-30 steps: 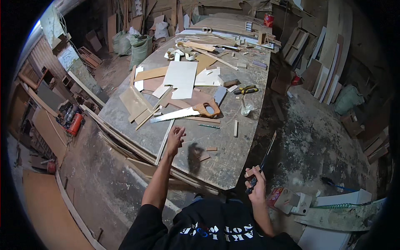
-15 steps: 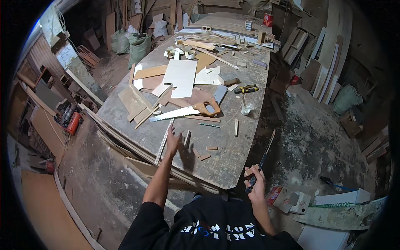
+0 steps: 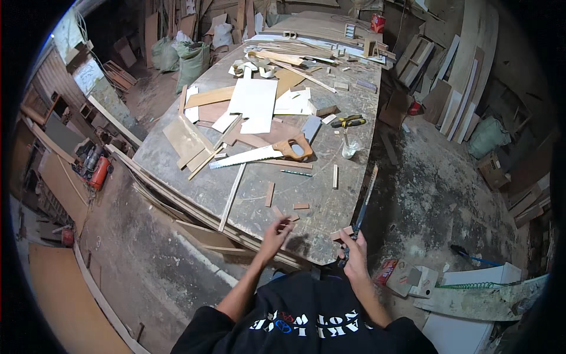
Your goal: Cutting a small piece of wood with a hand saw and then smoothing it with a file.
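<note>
In my right hand (image 3: pixel 355 251) are a small wooden block (image 3: pixel 342 234) and a long, thin, dark-handled tool (image 3: pixel 367 197), its narrow shaft pointing away from me past the table's right edge. My left hand (image 3: pixel 275 237) is over the near edge of the worktable (image 3: pixel 247 203), fingers apart and slightly bent. Just beyond its fingertips lies a small wood piece (image 3: pixel 293 217); I cannot tell whether they touch. Other small wood pieces lie close by, including a short strip (image 3: pixel 270 194) and a flat block (image 3: pixel 301 206). Farther off rests a handsaw (image 3: pixel 265 154) with a wooden handle.
A green pencil (image 3: pixel 296 173), a clear cup (image 3: pixel 350 150) and yellow-black pliers (image 3: pixel 348 121) are on the table. White panels (image 3: pixel 253 103) and wood offcuts cover its far part. A long pale strip (image 3: pixel 233 197) reaches its left edge. A red compressor (image 3: pixel 100 171) stands on the floor at left.
My left hand has drawn back toward me and to the right, away from the long pale strip. My right hand has shifted slightly left and farther forward with the block and the tool.
</note>
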`<state>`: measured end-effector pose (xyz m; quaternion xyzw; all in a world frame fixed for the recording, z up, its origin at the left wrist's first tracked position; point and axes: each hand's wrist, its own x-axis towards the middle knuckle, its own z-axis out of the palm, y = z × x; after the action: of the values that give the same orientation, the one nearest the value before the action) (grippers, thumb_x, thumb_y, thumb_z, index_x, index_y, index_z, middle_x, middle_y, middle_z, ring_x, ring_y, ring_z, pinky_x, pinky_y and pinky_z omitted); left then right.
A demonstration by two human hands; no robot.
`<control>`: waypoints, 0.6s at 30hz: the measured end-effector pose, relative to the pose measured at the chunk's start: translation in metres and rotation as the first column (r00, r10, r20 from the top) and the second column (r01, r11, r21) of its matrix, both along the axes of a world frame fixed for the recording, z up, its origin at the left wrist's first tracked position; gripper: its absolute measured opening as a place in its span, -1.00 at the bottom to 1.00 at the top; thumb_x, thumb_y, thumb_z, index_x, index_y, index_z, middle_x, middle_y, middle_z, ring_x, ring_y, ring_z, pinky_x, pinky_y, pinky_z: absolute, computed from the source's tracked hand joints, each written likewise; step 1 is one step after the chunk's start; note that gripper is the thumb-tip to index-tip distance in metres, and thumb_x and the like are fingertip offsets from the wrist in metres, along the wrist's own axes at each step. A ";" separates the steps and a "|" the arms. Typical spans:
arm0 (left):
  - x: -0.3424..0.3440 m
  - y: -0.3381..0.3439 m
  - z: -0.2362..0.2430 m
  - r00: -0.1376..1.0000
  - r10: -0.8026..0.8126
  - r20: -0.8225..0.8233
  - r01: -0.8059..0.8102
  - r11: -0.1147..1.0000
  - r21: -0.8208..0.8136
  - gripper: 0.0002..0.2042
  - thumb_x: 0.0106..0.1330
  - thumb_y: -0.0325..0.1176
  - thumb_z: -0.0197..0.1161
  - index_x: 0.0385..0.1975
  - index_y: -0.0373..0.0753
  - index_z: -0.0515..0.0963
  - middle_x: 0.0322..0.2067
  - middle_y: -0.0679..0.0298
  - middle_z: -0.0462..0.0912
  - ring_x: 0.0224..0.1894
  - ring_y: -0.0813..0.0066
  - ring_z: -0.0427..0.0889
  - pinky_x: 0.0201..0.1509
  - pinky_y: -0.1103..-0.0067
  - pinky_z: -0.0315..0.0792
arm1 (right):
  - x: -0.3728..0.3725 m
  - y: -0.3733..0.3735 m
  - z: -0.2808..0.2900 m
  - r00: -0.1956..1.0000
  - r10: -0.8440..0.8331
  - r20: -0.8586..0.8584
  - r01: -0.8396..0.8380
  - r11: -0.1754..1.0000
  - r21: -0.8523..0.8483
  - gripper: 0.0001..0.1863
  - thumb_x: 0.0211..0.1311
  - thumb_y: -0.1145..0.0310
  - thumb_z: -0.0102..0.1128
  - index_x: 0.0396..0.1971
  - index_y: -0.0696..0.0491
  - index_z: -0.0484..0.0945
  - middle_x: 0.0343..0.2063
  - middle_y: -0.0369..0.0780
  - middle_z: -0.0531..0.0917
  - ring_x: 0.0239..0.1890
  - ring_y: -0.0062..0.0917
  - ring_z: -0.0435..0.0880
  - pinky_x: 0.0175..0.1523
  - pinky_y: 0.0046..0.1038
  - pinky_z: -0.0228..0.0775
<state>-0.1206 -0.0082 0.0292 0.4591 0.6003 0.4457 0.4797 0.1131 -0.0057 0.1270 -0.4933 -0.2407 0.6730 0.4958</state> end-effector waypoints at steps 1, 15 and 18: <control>0.010 -0.007 0.009 0.982 -0.003 0.186 0.004 1.000 -0.007 -0.62 0.35 -0.28 0.18 0.13 -0.21 0.40 -0.13 0.20 0.59 -0.17 0.47 0.59 -0.09 0.56 0.49 | -0.005 0.000 -0.001 0.999 0.036 0.028 -0.037 0.999 0.030 -0.78 0.18 0.41 0.25 -0.22 -0.02 0.43 -0.43 -0.41 0.54 -0.42 -0.77 0.51 -0.60 -0.70 0.12; -0.009 -0.032 -0.022 0.156 0.403 0.902 0.175 0.887 -0.427 -0.69 0.37 -0.29 0.10 0.05 -0.27 0.40 -0.22 0.22 0.56 -0.21 0.44 0.56 -0.13 0.49 0.50 | -0.079 -0.015 -0.059 0.730 0.175 0.661 -0.547 0.729 0.411 -0.67 -0.02 0.43 0.35 -0.20 0.14 0.53 -0.27 -0.23 0.56 -0.17 -0.49 0.53 -0.04 -0.46 0.35; -0.036 -0.025 -0.038 0.214 0.415 0.884 -0.041 0.908 -0.416 -0.58 0.32 -0.43 0.09 0.17 -0.19 0.23 -0.25 0.22 0.53 -0.32 0.47 0.52 -0.33 0.53 0.46 | -0.080 -0.004 -0.070 0.713 0.241 0.659 -0.490 0.843 0.222 -0.69 0.00 0.44 0.31 -0.19 0.10 0.55 -0.27 -0.20 0.58 -0.19 -0.46 0.56 -0.12 -0.48 0.37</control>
<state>-0.1570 -0.0335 -0.0091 -0.0839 0.3033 0.5994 0.7360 0.0329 -0.0096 0.0568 -0.5173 -0.6071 0.5042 0.3311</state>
